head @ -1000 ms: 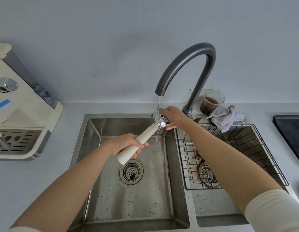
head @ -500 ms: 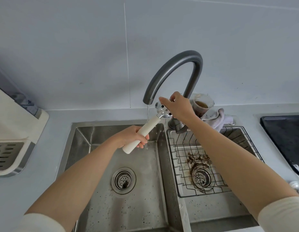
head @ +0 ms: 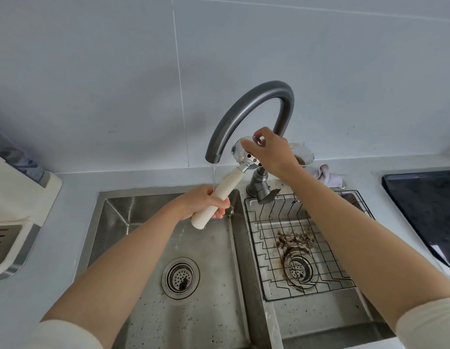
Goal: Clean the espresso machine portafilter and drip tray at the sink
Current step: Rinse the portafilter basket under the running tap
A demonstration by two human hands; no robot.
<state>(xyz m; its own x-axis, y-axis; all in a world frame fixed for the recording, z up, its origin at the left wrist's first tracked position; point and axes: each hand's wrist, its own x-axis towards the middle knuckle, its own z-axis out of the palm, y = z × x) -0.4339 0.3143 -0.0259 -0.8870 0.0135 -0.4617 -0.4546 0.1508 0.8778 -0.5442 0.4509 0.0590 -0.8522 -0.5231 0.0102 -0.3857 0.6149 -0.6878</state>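
Note:
I hold the portafilter [head: 220,195] above the left sink basin [head: 143,222]; it has a cream handle and a chrome head. My left hand [head: 201,201] is closed around the handle. My right hand [head: 271,152] grips the chrome head, raised to the right of the grey tap's [head: 244,109] spout. A thin stream of water falls from the spout past the handle onto my left hand. The espresso machine's drip tray [head: 4,245], with a slotted metal grid, sits at the left edge on the machine's base.
A wire rack [head: 319,285] lies in the right basin over coffee grounds [head: 294,240] around the drain. Behind the tap stand a plastic cup [head: 304,157] of brown liquid and a crumpled cloth [head: 328,176]. A black tray [head: 425,205] lies on the right counter.
Both hands have lifted the portafilter up and to the right, so its head has left the stream and now sits beside the spout. The view has shifted right, so less of the espresso machine shows.

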